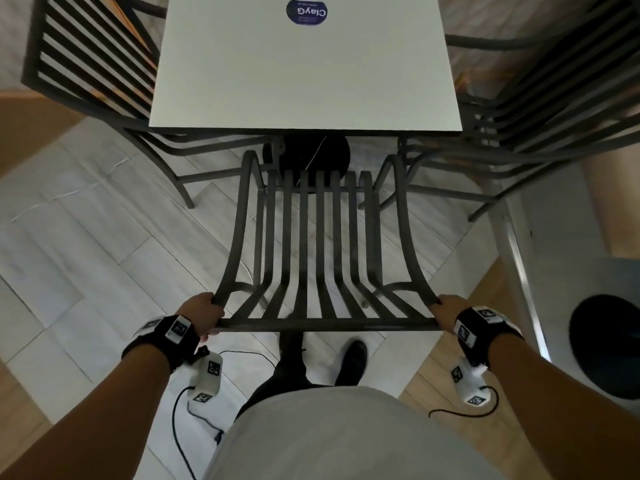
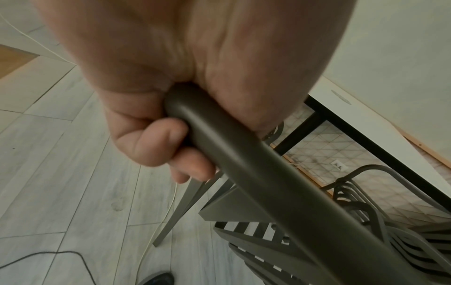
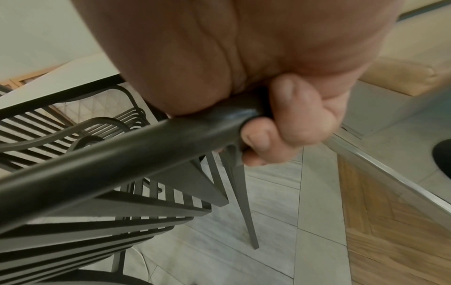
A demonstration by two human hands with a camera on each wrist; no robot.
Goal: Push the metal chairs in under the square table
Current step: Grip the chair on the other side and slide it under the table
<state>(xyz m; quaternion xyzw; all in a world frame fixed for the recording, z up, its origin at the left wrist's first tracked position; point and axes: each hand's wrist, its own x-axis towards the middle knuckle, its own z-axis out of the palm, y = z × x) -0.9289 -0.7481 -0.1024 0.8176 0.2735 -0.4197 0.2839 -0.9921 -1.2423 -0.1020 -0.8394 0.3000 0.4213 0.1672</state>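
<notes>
A dark metal slatted chair [image 1: 320,244] stands in front of me, its seat front near the edge of the white square table [image 1: 304,74]. My left hand [image 1: 204,313] grips the left end of the chair's top rail [image 2: 244,165]. My right hand [image 1: 446,311] grips the right end of the same rail [image 3: 122,154]. Both wrist views show fingers [image 2: 156,142] [image 3: 300,115] curled round the bar. The front of the seat lies short of the table's black round base [image 1: 311,154].
Another metal chair [image 1: 90,64] stands at the table's left side. A stack of like chairs [image 1: 540,98] stands at the right. A metal rail [image 1: 519,271] and a black round thing [image 1: 606,344] lie at the right. Cables [image 1: 180,420] trail over the tiled floor. My shoe [image 1: 353,362] is behind the chair.
</notes>
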